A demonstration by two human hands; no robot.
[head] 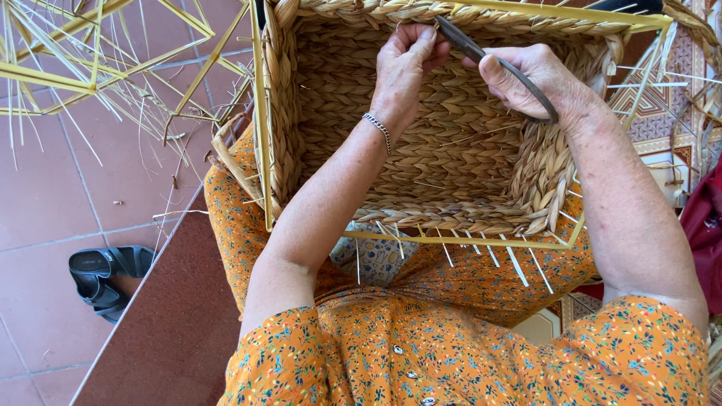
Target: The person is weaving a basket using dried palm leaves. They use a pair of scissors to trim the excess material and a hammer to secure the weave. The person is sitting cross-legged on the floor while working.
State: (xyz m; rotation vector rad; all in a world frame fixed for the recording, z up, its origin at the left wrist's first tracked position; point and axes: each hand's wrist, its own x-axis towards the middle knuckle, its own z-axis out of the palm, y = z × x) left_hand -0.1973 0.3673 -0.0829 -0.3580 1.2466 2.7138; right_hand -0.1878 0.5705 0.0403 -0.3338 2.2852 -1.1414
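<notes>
A square woven straw basket rests on my lap, its opening facing me, framed by thin yellow rods. My left hand reaches inside to the far rim and pinches a straw strand there between fingers and thumb. My right hand is beside it at the same rim, closed around dark metal scissors whose blades point toward the left hand's fingers. A silver bracelet sits on my left wrist. Loose straw ends stick out of the near rim.
A loose heap of yellow straw and rods lies on the pink tiled floor at upper left. A black sandal sits on the tiles at lower left beside a dark red mat. A patterned mat and dark red cloth are at right.
</notes>
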